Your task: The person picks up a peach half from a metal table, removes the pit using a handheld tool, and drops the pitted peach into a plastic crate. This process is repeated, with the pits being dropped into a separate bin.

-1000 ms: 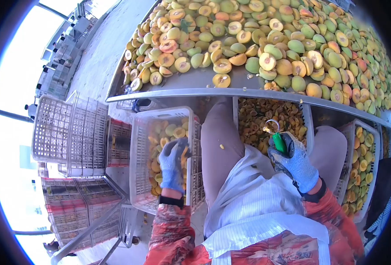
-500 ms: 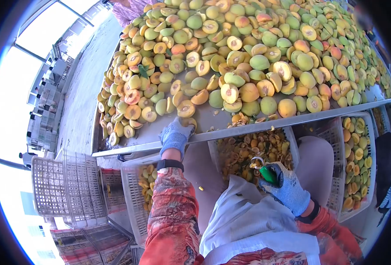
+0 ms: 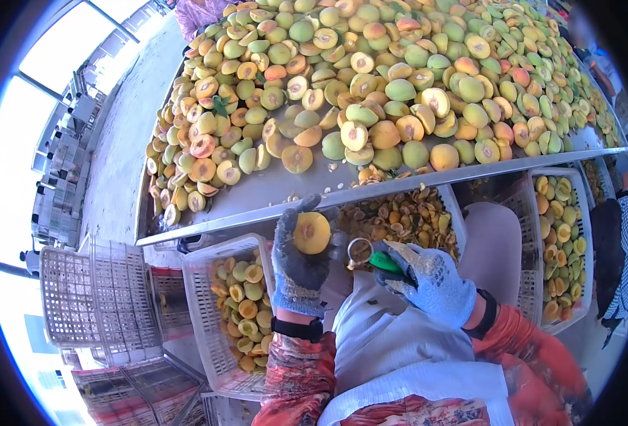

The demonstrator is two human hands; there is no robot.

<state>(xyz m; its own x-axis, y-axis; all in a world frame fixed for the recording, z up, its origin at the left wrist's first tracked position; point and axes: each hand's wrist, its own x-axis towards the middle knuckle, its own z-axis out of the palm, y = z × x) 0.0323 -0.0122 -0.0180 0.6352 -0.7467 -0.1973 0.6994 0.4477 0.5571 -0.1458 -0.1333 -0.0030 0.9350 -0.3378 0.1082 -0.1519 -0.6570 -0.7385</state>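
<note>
A: What's changed over the last second?

B: The left hand (image 3: 298,264) was down in the left crate (image 3: 204,312), then up at the table edge (image 3: 257,213) by the heap of halved peaches (image 3: 371,85). Now it's back over the lap, closed round a peach half (image 3: 312,233), cut face up, pit still in.

A: So a new piece is in hand for pitting?

B: I'd judge so. The right hand (image 3: 427,284) has swung in from the pit crate (image 3: 399,216), clamped on a green-handled pitting tool (image 3: 381,261), its ring loop (image 3: 359,252) just beside the fruit, not yet touching.

A: Poses?

B: Left palm up, fingers cupped; right wrist turned inward, tool pointing left.
</note>
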